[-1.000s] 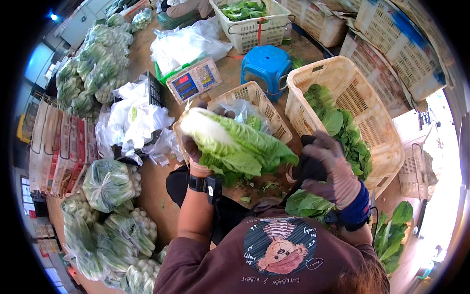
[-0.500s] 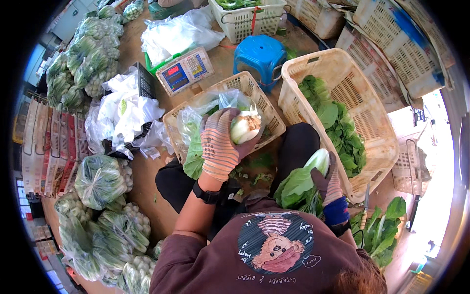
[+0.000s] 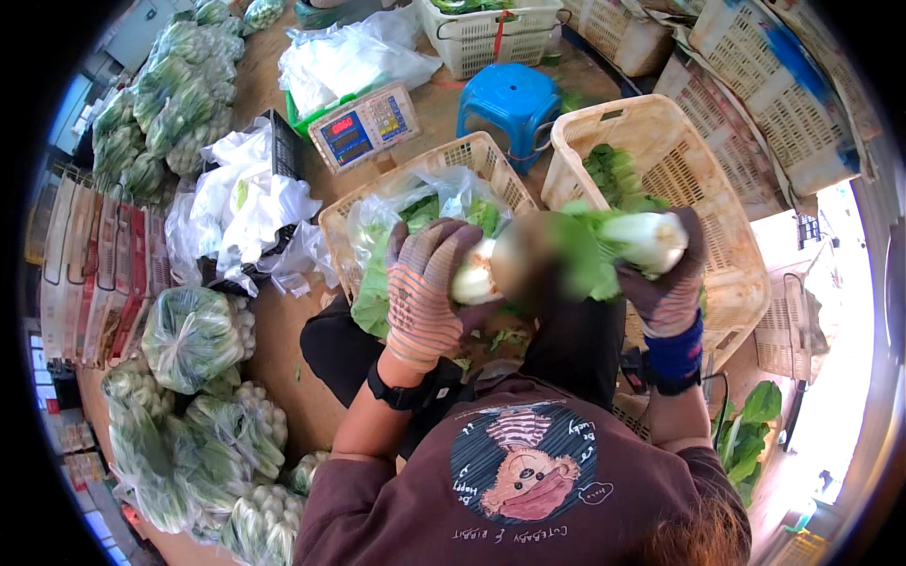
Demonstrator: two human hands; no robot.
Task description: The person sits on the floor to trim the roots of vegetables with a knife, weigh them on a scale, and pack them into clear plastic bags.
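Observation:
My left hand (image 3: 425, 292), in a striped glove, is closed on a leafy bok choy, its pale stem end (image 3: 475, 275) pointing right. Below that hand, green leaves (image 3: 370, 300) hang beside a clear plastic bag (image 3: 368, 222) of greens in a beige crate (image 3: 330, 226). My right hand (image 3: 672, 278), gloved too, grips a second bok choy (image 3: 642, 241) by its white base, in front of a larger beige crate (image 3: 722, 170). Its leaves point left toward the first one. A smeared patch between the two hides where they come close.
Beyond the bagged crate stand a digital scale (image 3: 363, 127) and a blue stool (image 3: 510, 108). White plastic bags (image 3: 250, 193) fill a black crate at left. Bagged greens (image 3: 193, 340) pile up along the left side. Loose leaves (image 3: 755, 439) lie at lower right.
My right hand has risen from beside my lap with its bok choy, now held up by the large crate. The left hand's bok choy has dropped slightly toward me.

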